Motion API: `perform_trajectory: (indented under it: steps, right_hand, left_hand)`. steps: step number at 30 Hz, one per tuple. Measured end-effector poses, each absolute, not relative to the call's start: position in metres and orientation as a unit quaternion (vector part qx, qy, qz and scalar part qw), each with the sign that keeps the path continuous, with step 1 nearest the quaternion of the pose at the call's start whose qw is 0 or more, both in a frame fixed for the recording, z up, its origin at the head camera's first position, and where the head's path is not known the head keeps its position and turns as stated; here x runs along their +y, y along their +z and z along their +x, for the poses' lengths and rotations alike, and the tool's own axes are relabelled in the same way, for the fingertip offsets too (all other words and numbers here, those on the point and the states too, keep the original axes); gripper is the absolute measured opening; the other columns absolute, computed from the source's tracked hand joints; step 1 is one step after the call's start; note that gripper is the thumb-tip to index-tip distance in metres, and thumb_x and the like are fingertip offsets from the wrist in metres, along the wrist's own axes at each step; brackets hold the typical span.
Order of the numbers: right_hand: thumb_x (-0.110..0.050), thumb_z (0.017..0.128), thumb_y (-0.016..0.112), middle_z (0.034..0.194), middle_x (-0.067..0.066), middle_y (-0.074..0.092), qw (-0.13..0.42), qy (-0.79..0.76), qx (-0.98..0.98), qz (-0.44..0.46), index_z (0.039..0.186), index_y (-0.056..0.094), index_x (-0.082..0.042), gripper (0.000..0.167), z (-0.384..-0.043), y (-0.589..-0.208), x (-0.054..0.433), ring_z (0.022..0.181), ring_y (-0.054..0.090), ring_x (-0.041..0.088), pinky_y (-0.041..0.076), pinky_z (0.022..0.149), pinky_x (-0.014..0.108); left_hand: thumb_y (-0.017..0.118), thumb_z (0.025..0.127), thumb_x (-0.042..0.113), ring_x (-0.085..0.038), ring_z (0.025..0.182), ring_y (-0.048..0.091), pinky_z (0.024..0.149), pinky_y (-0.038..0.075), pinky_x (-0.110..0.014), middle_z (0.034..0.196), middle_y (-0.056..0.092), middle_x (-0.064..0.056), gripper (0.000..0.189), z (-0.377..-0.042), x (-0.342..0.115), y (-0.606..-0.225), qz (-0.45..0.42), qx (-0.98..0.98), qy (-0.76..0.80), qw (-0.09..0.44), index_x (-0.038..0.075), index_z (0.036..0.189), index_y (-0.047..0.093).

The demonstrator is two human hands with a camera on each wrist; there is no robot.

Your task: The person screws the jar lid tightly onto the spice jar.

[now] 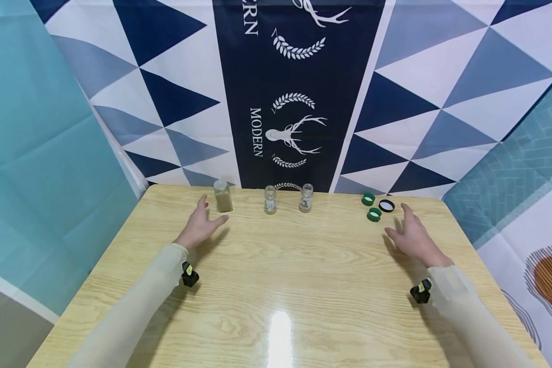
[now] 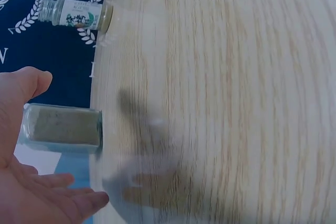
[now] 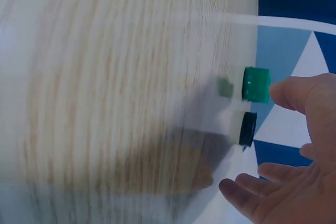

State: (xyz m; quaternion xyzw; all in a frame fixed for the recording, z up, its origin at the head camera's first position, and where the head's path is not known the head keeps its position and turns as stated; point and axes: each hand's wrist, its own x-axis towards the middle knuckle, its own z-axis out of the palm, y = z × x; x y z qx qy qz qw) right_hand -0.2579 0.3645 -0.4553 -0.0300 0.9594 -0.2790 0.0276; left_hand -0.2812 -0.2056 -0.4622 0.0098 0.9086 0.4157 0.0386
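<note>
In the head view my left hand reaches toward a square glass jar filled with greyish-brown powder. Its thumb and fingers are spread on either side of the jar in the left wrist view, with nothing in the grasp. Two small, clear glass jars with labels, a left one and a right one, stand uncapped near the back edge. At the right, my right hand is spread near two green caps and a black cap. The right thumb overlaps a green cap in the right wrist view.
A pale wooden table lies under both arms. Patterned cloth hangs right behind its back edge, with teal cloth along the left. Small black wrist cameras sit on both sleeves.
</note>
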Motion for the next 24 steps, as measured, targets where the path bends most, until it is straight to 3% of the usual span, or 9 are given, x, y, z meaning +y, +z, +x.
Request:
perform_trajectory:
  steps: [11, 24]
  right_hand:
    - [-0.034, 0.105, 0.056, 0.156, 0.05, 0.01, 0.019, -0.294, 0.956, -0.016, 0.159, -0.009, 0.01, 0.095, -0.264, -0.461, 0.374, 0.142, 0.017, 0.067, 0.024, 0.112, 0.078]
    - [-0.038, 0.106, 0.052, 0.157, 0.048, 0.009, 0.033, -0.313, 0.949, 0.015, 0.159, -0.011, 0.01, 0.095, -0.281, -0.455, 0.378, 0.144, 0.018, 0.065, 0.025, 0.112, 0.077]
  left_hand:
    - [0.069, 0.097, 0.042, -0.051, 0.147, 0.035, 0.12, 0.033, -0.061, 0.166, 0.023, -0.027, 0.103, -0.289, -0.205, -0.462, 0.017, 0.895, 0.446, 0.005, 0.006, 0.165, 0.001]
    - [0.071, 0.097, 0.039, -0.052, 0.148, 0.032, 0.122, 0.032, -0.06, 0.167, 0.019, -0.029, 0.105, -0.304, -0.204, -0.453, 0.01, 0.888, 0.459, 0.003, 0.008, 0.165, -0.003]
